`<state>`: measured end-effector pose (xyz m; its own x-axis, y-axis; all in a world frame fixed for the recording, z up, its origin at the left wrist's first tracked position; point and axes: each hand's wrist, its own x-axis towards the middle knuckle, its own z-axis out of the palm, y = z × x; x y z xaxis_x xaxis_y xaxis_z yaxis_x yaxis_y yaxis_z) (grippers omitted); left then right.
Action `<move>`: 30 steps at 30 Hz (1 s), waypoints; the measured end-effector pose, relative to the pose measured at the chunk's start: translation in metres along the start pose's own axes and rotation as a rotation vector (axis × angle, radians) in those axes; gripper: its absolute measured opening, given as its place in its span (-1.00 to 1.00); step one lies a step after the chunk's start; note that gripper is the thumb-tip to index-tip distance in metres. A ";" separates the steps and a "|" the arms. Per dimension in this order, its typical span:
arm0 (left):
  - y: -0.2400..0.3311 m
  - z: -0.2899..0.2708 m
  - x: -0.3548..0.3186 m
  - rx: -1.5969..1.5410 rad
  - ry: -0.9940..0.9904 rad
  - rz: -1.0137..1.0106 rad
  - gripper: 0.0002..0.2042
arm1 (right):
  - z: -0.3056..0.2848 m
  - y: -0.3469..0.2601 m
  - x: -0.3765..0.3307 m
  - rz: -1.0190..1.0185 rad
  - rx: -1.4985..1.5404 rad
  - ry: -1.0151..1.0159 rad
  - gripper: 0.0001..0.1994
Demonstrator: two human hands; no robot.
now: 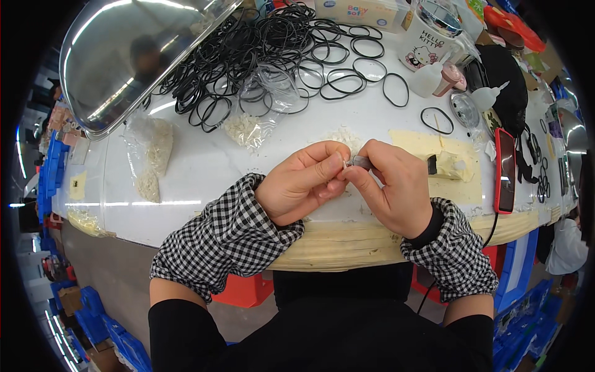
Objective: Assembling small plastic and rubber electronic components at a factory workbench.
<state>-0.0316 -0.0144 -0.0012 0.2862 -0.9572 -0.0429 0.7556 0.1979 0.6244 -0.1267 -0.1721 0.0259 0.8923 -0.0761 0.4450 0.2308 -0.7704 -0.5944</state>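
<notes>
Over the table's front part my two hands meet fingertip to fingertip. My left hand pinches a tiny white piece, mostly hidden by the fingers. Closed around a small grey metal-looking tool is my right hand; the tool's tip is at the white piece, and its kind is hidden. Just beyond the fingers lies a loose heap of small off-white pieces. An open clear bag of similar pieces lies farther left, and another filled bag sits at the far left.
Black rubber rings pile up at the back, near a large clear-lidded container. Right of my hands are a yellowish sheet, a red-framed device with a cable, squeeze bottles and a white mug.
</notes>
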 end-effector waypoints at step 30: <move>-0.003 -0.002 0.000 -0.037 -0.092 0.003 -0.83 | -0.003 -0.002 -0.002 -0.039 0.017 -0.039 -0.71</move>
<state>-0.0329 -0.0151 -0.0044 0.2341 -0.9717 0.0320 0.7768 0.2068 0.5949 -0.1298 -0.1724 0.0277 0.8968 -0.0212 0.4419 0.2719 -0.7616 -0.5883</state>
